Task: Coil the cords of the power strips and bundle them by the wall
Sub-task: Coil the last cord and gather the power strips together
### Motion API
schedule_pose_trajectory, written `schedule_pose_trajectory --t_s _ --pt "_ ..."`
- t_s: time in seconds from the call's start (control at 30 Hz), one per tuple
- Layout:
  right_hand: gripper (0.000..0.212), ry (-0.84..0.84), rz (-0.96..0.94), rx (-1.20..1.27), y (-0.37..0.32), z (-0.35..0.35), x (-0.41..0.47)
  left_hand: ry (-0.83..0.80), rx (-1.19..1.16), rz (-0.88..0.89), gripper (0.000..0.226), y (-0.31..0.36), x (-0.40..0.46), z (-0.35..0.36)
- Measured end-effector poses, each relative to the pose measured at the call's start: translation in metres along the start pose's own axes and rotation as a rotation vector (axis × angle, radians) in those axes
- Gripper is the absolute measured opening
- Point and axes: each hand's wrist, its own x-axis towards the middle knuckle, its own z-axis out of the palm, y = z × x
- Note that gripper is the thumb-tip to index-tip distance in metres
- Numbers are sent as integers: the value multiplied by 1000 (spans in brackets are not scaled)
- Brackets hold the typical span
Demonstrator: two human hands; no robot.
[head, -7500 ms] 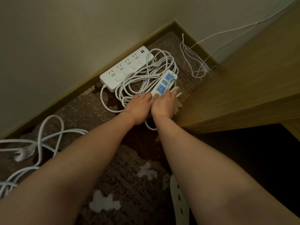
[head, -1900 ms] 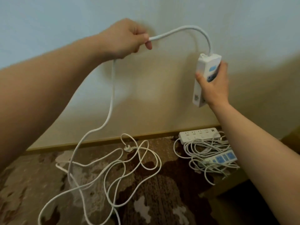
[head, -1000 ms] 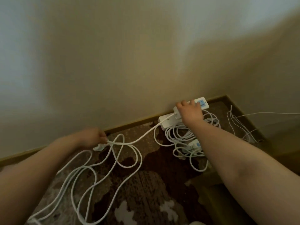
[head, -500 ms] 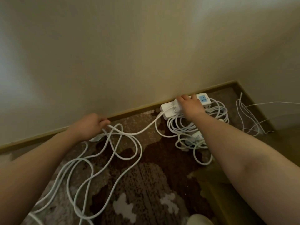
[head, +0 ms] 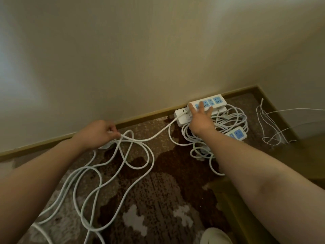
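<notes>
A white power strip with blue sockets (head: 211, 102) lies on top of a plain white power strip (head: 182, 116) against the skirting board. My right hand (head: 200, 120) hovers over them with fingers spread, fingertips on the blue-socket strip. Its long white cord (head: 123, 166) runs left and lies in loose tangled loops on the carpet. My left hand (head: 97, 133) is closed on that cord near its plug, close to the wall. A third, smaller blue-socket strip (head: 237, 134) rests on coiled white cords (head: 233, 118) to the right.
Thin white wires (head: 269, 125) lie in the corner at the right. A wooden furniture edge (head: 233, 205) runs along the lower right. A pale slipper tip (head: 216, 236) shows at the bottom. Patterned brown carpet (head: 158, 199) covers the floor.
My right hand set the blue-socket strip on the white strip by the wall and opened its fingers. My left hand came down to the floor, still gripping the cord.
</notes>
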Motion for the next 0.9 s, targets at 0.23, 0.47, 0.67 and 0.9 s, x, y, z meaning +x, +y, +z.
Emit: schedule_pose_trajectory --t_s 0.23,0.47,0.67,0.9 --pt "35 320 -362 414 -54 -25 -42 76 13 19 20 14 -7 -12" --pt "26 -152 -749 683 -151 -39 -97 229 14 -11 29 37 -23 -41" --pt "21 -31 -715 718 -151 -55 -93 171 -240 -39 23 32 -52 -69" --pt "22 77 -645 650 -143 -72 -89 169 -568 -65 23 -12 -106 -72"
